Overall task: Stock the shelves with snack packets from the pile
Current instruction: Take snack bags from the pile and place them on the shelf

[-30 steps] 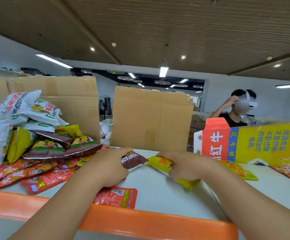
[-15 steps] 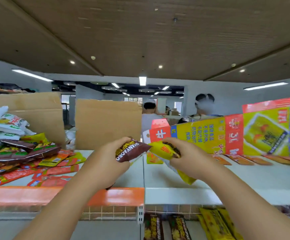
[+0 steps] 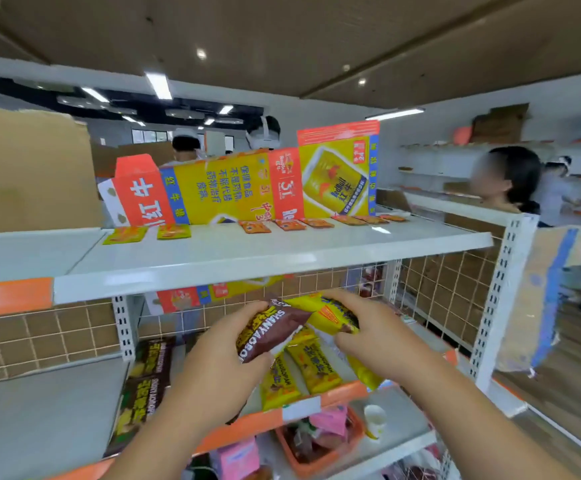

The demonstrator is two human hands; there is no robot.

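Note:
My left hand (image 3: 226,362) grips a brown snack packet (image 3: 270,332) printed SHANYAOBO. My right hand (image 3: 372,336) grips a yellow snack packet (image 3: 330,311) right beside it. Both hands hover under the white top shelf (image 3: 247,263), above the second shelf (image 3: 57,410). Yellow packets (image 3: 311,367) lie in a row on that second shelf below my hands. Dark brown packets (image 3: 145,382) lie to their left. The pile is out of view.
Small orange and yellow sachets (image 3: 254,226) line the top shelf in front of a flattened yellow and red carton (image 3: 247,188). An orange basket (image 3: 320,441) sits on the shelf below. A white upright post (image 3: 500,299) stands right. A person (image 3: 507,178) stands beyond it.
Both hands dropped from top-shelf level to under it, still holding the brown and yellow packets. The view swung right and down; the pile at left left the frame.

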